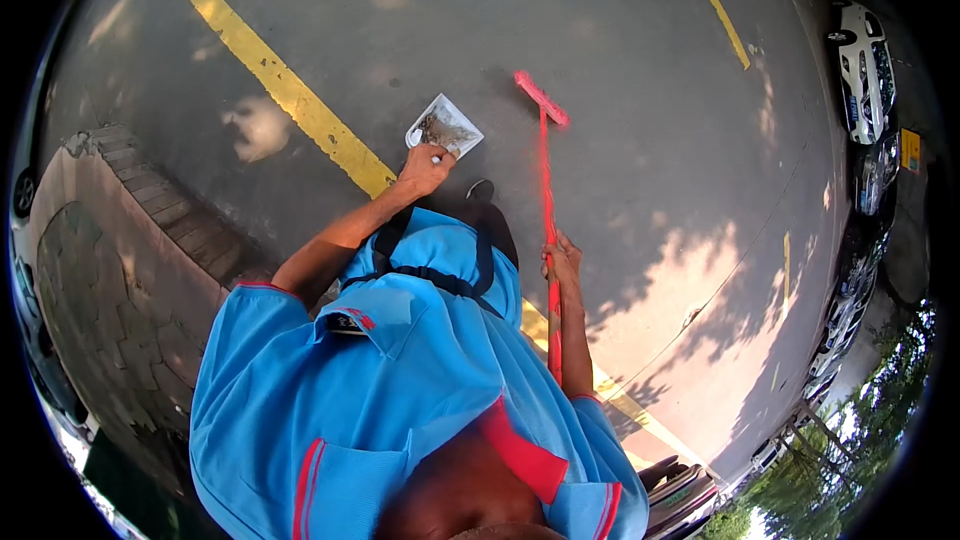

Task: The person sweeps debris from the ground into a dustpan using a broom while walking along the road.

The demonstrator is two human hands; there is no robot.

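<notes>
My left hand (426, 170) is closed around the handle of a white dustpan (464, 122), held low over the pavement. Brown, leaf-like debris (436, 130) lies inside the pan. My right hand (563, 258) grips the red pole of a broom (546, 175) at my right side. The broom's pinkish-red head (541, 100) is out in front, to the right of the dustpan and apart from it. Whether the broom head touches the ground is hard to tell. One dark shoe (481, 190) shows just behind the dustpan.
Grey pavement (620, 50) with yellow painted lines (265, 62) spreads ahead, dappled with shade. A raised, brick-edged kerb (165, 200) curves along my left. Parked cars, including a white one (862, 75), line the far right, with trees (860, 440) behind right.
</notes>
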